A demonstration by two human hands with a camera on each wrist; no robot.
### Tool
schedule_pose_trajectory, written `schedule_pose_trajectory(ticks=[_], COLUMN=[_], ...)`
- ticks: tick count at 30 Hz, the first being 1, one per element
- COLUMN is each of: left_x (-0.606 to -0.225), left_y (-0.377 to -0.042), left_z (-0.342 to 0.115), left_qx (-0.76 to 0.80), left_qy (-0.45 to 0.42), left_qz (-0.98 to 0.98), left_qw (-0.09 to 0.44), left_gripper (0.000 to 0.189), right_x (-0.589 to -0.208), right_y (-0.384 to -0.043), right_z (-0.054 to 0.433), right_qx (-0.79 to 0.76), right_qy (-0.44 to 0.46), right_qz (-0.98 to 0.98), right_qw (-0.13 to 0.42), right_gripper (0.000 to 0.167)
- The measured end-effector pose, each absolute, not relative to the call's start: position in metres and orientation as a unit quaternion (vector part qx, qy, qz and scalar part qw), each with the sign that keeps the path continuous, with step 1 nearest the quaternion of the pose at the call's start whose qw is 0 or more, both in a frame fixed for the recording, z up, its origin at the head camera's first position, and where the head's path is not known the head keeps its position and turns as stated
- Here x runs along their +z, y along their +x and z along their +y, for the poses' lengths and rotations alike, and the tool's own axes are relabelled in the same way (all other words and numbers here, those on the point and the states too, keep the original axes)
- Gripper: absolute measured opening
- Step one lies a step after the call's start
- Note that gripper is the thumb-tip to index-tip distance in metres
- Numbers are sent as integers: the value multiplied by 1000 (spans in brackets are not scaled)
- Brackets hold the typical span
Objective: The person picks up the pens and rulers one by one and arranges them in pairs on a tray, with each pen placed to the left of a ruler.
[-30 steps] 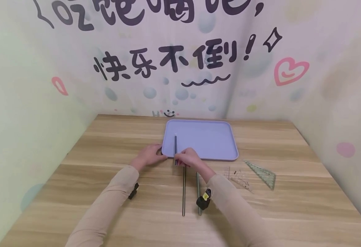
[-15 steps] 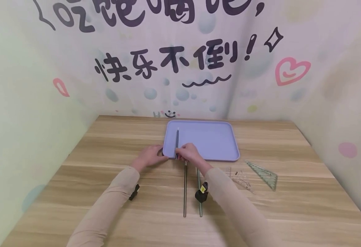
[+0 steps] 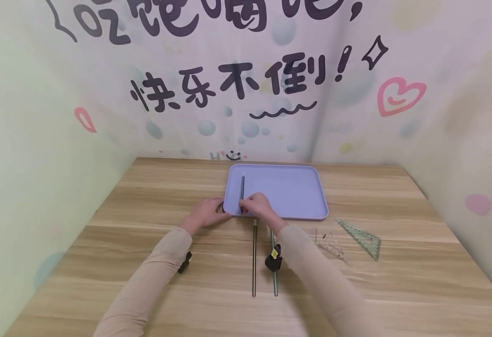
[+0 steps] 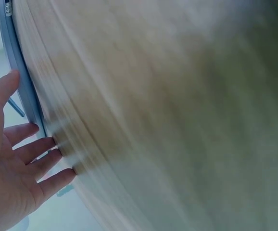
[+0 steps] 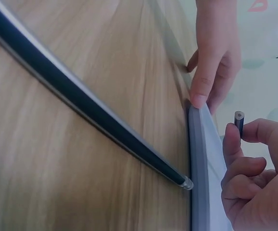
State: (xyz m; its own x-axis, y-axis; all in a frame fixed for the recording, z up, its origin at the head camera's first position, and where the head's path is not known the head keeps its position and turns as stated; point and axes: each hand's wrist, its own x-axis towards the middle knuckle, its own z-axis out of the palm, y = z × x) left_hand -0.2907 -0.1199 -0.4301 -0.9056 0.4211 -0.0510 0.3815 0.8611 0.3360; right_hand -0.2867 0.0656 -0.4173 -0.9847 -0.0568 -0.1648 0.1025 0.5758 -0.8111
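My right hand (image 3: 259, 206) pinches a dark pencil (image 3: 242, 185) between thumb and index finger, near the end closest to me. It lies lengthwise over the left part of a lavender tray (image 3: 285, 194). The pencil's blunt end (image 5: 239, 118) sticks out between the fingertips in the right wrist view. My left hand (image 3: 206, 213) is at the tray's front left corner, thumb along the front rim and fingers at the left side. In the left wrist view, the fingers of the left hand (image 4: 14, 178) are spread and nearly straight.
Two more pencils lie on the wooden table in front of the tray, one dark (image 3: 254, 262) and one greenish (image 3: 275, 283) partly under my right wrist. To the right are a greenish set square (image 3: 363, 239) and a clear set square (image 3: 332, 248). A printed cloth hangs behind.
The right hand has moved slightly forward with the pencil, whose near end now lies inside the tray's front rim instead of jutting past it. The left hand stays at the corner.
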Motion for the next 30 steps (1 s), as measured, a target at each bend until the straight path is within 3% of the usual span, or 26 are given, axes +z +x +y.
schedule_pose_trajectory(ticks=[8, 19, 30], left_x=[-430, -431, -431], left_y=[-291, -291, -291], left_z=[-119, -120, -120], left_qx=[160, 165, 171], left_qy=[212, 221, 215], left_qz=[962, 960, 961], left_qw=[58, 42, 45], left_gripper=[63, 60, 61], right_x=[-422, -422, -420], right_y=[-290, -300, -301], right_z=[55, 49, 48], right_qx=[-434, -458, -429], right_qy=[-4, -3, 10], right_qz=[900, 886, 901], right_qw=[48, 73, 64], right_gripper=[24, 22, 24])
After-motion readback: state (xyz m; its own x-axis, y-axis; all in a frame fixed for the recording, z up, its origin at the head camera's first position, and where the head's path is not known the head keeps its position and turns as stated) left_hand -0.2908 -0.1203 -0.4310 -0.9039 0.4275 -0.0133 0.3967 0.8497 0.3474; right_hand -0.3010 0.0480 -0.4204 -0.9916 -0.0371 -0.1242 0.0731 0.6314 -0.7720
